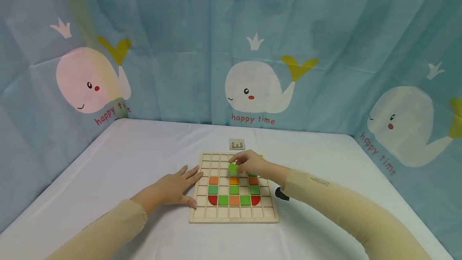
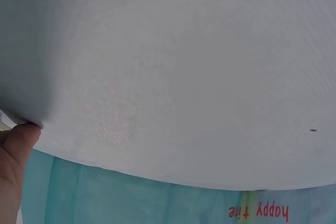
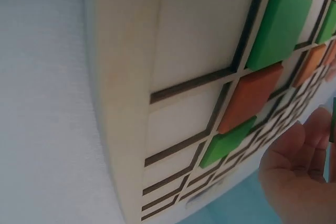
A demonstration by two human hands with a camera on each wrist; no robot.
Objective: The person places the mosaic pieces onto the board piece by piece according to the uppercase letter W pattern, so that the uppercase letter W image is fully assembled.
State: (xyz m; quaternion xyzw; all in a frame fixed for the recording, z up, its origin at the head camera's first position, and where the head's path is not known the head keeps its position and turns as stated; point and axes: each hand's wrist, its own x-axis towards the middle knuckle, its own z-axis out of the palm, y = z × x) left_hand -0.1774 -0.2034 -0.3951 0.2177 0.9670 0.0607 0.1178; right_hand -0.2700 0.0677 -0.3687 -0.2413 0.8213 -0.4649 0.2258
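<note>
A wooden grid board (image 1: 234,220) lies flat on the white table. My right hand (image 1: 254,164) pinches a green square tile (image 1: 232,168) over the middle column, just behind an orange tile (image 1: 234,180). In the right wrist view, that hand (image 3: 294,174) is at the right edge, mostly cut off. My left hand (image 1: 173,188) rests at the board's left edge with fingers spread; part of it (image 2: 17,153) shows in the left wrist view. Green, orange and red tiles sit in several cells, with red round-cornered tiles (image 1: 256,200) at both lower corners. The right hand partly hides another green tile (image 3: 229,141).
Behind the board lies a small card (image 1: 237,144) with a grid pattern. A black object (image 1: 281,194) shows under the right forearm. A blue curtain (image 1: 180,79) with whale prints surrounds the table (image 1: 151,143) at the back and sides.
</note>
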